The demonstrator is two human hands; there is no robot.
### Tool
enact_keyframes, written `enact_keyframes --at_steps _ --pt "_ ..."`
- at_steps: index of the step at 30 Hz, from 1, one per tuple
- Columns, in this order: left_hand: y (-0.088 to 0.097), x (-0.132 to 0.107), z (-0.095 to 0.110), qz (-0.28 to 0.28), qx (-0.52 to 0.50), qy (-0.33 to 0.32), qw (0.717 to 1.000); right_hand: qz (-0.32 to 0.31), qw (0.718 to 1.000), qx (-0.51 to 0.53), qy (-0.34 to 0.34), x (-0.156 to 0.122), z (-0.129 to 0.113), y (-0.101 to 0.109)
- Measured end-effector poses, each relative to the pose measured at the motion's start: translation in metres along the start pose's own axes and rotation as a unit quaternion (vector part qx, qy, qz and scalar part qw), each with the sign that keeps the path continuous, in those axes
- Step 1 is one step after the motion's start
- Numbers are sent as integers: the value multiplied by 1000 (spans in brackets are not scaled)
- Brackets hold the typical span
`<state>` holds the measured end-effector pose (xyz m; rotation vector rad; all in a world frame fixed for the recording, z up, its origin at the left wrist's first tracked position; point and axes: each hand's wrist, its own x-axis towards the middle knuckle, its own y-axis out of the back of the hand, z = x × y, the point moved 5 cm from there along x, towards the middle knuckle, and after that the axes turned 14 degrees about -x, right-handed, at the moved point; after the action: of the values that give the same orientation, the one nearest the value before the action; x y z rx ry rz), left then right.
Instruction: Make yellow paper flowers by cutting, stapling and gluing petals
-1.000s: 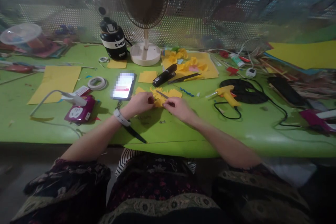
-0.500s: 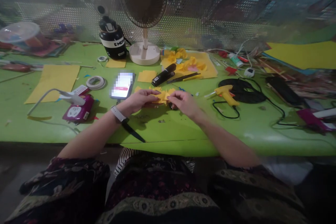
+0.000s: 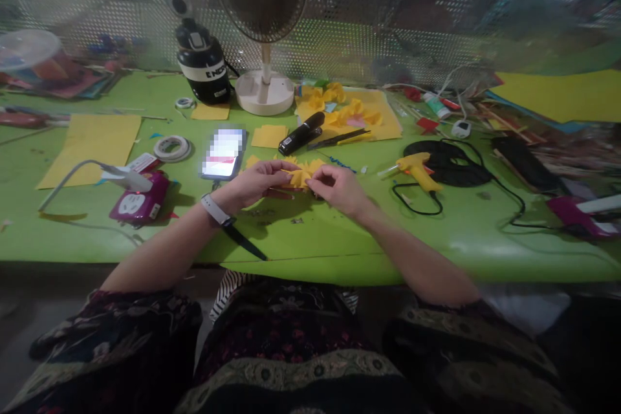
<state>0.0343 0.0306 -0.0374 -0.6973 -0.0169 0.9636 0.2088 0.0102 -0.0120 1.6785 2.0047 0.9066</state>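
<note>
My left hand (image 3: 257,182) and my right hand (image 3: 336,186) meet over the green table (image 3: 310,239), both pinching a crumpled yellow paper piece (image 3: 303,173) held just above the surface. More yellow cut pieces lie under and behind it. A white watch sits on my left wrist (image 3: 213,208). A phone (image 3: 223,154) with a lit screen lies just left of my left hand. A black stapler (image 3: 303,133) and black-and-yellow scissors (image 3: 339,138) lie just beyond the paper.
A yellow glue gun (image 3: 416,168) with black cable lies to the right. A desk fan (image 3: 264,87) and black bottle (image 3: 202,71) stand at the back. Tape roll (image 3: 172,147), pink power strip (image 3: 140,199), yellow sheets (image 3: 90,145) lie left. Yellow paper flowers (image 3: 347,113) sit behind.
Both hands lifted the yellow paper piece off the table and drew it slightly away from me. The view dipped a little.
</note>
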Motion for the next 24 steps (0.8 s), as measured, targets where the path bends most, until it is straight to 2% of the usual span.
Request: enact_keyframes --at_steps 15,24 --pt "0 1 -2 -9 3 -2 1000 -14 1000 -9 6 0 -1 0" --pt "-1 0 -1 19 23 -6 1000 -19 1000 -13 2 0 0 -2"
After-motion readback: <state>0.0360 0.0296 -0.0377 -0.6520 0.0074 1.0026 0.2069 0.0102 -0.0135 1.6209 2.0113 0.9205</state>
